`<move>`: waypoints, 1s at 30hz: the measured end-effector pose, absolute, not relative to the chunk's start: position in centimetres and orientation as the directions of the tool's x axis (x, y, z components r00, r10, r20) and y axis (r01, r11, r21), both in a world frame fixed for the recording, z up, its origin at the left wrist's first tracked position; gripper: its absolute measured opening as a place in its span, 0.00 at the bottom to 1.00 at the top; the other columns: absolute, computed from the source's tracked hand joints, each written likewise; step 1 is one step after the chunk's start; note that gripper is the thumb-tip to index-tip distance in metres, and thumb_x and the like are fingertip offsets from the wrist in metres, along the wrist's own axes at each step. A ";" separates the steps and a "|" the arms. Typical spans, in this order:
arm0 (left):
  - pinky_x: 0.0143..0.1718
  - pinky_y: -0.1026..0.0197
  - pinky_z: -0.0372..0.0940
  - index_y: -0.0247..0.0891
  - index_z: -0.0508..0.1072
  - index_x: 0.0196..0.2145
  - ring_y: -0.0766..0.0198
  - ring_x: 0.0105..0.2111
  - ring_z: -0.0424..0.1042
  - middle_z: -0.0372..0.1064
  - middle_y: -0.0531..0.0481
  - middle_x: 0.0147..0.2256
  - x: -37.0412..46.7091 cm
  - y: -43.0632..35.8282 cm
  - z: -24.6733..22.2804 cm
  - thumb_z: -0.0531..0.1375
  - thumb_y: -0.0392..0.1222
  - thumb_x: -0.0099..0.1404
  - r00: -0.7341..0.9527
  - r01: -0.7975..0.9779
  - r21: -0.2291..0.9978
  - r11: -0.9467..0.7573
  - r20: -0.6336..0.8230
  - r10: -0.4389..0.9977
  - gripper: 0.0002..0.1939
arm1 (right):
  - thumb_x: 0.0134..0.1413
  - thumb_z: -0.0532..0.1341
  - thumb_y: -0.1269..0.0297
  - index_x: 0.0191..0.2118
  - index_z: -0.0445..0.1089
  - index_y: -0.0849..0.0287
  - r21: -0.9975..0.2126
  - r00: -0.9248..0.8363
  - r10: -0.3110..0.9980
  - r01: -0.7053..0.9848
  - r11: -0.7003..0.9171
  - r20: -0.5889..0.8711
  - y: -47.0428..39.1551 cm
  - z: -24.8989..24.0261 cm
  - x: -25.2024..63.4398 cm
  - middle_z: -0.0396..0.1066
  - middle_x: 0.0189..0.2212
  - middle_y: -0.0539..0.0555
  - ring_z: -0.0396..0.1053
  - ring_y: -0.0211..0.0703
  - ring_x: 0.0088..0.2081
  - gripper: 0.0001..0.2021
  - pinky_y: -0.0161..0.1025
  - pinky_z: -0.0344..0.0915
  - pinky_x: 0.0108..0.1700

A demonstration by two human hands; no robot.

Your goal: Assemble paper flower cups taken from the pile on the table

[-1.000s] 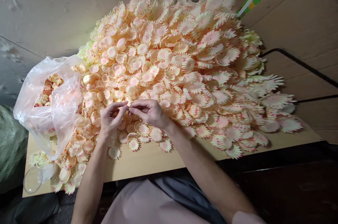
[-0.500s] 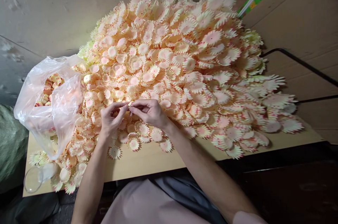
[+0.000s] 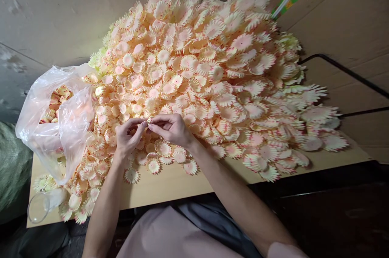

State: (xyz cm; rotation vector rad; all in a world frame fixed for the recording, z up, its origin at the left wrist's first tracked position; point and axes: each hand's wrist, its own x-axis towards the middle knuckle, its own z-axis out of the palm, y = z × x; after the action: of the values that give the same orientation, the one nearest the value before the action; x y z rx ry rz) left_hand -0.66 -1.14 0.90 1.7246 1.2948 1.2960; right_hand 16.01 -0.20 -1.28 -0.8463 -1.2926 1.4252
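Petal piece (image 3: 149,119), small, pale, apparently fringe-edged though mostly hidden, pinched between the fingers of left hand (image 3: 129,135) and right hand (image 3: 170,129), at the front of a heap of thin, cupped, pink-flecked cream flowers (image 3: 188,63), crinkled translucent plastic bag (image 3: 74,116) beside them, smooth pale desk (image 3: 173,185) beneath.

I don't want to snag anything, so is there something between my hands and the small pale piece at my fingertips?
Nothing visible stands in the way: the fingers of your left hand and right hand come together at the small pale piece. The flower-shaped pieces lie around them.
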 end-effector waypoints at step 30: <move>0.19 0.71 0.61 0.36 0.78 0.40 0.74 0.18 0.67 0.78 0.50 0.27 -1.4 -1.0 0.1 0.63 0.40 0.63 0.226 0.519 0.659 -0.544 0.508 0.831 0.08 | 0.51 0.65 0.66 0.31 0.74 0.60 -0.975 -0.244 0.956 -0.188 0.116 0.161 0.0 -1.2 16.0 0.75 0.28 0.53 0.74 0.42 0.31 0.03 0.39 0.75 0.37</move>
State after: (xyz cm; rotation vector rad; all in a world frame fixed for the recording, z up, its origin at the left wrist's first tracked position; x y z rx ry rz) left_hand -1.42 -1.00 0.12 2.1562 1.2524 1.2349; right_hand 16.00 -0.05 -1.24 -0.8429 -1.3255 1.3641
